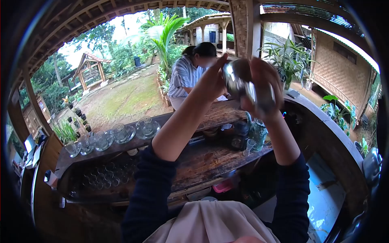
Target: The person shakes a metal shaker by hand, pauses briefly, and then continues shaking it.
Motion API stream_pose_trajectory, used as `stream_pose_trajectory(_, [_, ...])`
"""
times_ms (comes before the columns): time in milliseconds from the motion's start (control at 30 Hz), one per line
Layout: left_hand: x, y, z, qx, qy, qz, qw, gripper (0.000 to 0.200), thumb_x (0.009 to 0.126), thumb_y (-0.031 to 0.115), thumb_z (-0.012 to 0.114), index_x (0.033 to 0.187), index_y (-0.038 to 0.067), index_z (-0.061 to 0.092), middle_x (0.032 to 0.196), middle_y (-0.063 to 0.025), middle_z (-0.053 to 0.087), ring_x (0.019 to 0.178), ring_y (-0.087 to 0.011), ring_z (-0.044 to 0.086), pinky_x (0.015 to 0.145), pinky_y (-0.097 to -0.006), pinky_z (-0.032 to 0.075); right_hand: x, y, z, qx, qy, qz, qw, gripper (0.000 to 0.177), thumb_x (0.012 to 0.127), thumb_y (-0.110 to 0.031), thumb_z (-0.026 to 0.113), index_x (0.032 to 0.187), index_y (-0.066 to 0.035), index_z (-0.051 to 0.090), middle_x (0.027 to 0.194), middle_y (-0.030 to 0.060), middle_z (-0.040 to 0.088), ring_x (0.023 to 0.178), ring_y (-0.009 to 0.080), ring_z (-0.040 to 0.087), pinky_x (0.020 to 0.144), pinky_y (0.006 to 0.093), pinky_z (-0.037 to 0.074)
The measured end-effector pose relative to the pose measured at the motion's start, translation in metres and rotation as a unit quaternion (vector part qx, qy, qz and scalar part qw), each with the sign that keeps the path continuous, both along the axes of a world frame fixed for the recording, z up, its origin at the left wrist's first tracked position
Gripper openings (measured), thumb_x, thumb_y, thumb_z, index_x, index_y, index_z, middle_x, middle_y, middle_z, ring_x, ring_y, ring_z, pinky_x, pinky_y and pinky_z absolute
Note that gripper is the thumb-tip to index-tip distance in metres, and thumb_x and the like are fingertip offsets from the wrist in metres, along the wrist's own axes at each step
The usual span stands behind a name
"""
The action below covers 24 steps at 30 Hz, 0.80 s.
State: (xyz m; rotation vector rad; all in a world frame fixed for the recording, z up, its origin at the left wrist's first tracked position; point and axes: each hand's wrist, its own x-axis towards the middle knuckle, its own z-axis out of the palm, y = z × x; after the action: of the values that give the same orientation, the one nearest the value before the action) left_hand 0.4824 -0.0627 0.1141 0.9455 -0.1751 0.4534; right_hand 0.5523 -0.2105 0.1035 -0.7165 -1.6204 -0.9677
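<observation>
Raised in front of me is a shiny metal cocktail shaker [238, 76], tilted and blurred by motion. My left hand [215, 75] presses against its left end, with most of its fingers hidden behind the metal. Around the other end wraps my right hand [265, 81], its fingers curled and smeared by movement. Below the hands, a large greenish glass jar [257, 135] and a small clear glass [249, 147] stand on the wooden counter [202, 162].
Several glass cups on saucers [148, 127] line the raised ledge at left. Drinking glasses [106, 176] stand on the lower level. Across the counter, a person in a striped shirt [182, 77] leans forward. A curved grey counter edge [332, 125] runs along the right.
</observation>
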Motion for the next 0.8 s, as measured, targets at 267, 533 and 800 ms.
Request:
stream_pose_trajectory(267, [-0.057,-0.014,-0.037,0.106,-0.163,-0.125,0.973,0.040,0.091,0.030,0.053,0.122,0.007,0.042,0.113,-0.0119,0.055,0.105,-0.0169,0.055,0.086,-0.0356,0.048,-0.077,-0.054,-0.059,-0.037,-0.194,-0.176,0.964,0.035,0.069,-0.040,0.073,0.095,-0.019,0.062,0.103,-0.0024,0.061,0.101,0.0297,0.056,0.092,0.0424,0.039])
stream_pose_trajectory(533, [-0.072,0.072,-0.101,-0.009,-0.130,-0.145,0.981,0.039,0.094,0.035,0.035,0.121,0.010,0.047,0.122,-0.0119,0.053,0.108,-0.0239,0.055,0.092,-0.0449,0.046,-0.066,0.062,-0.041,-0.145,0.016,0.166,0.975,0.043,0.071,-0.024,0.074,0.107,-0.006,0.059,0.110,0.0141,0.058,0.100,0.0282,0.057,0.085,0.0389,0.044])
stream_pose_trajectory(800, [-0.170,-0.013,-0.083,0.311,-0.320,0.019,0.895,0.062,0.081,0.028,0.066,0.130,0.008,0.034,0.129,-0.0177,0.039,0.113,-0.0281,0.048,0.094,-0.0419,0.042,-0.144,-0.010,-0.072,0.164,-0.348,0.218,0.897,0.034,0.069,0.000,0.062,0.101,-0.012,0.063,0.108,0.0017,0.059,0.100,0.0090,0.058,0.087,0.0272,0.045])
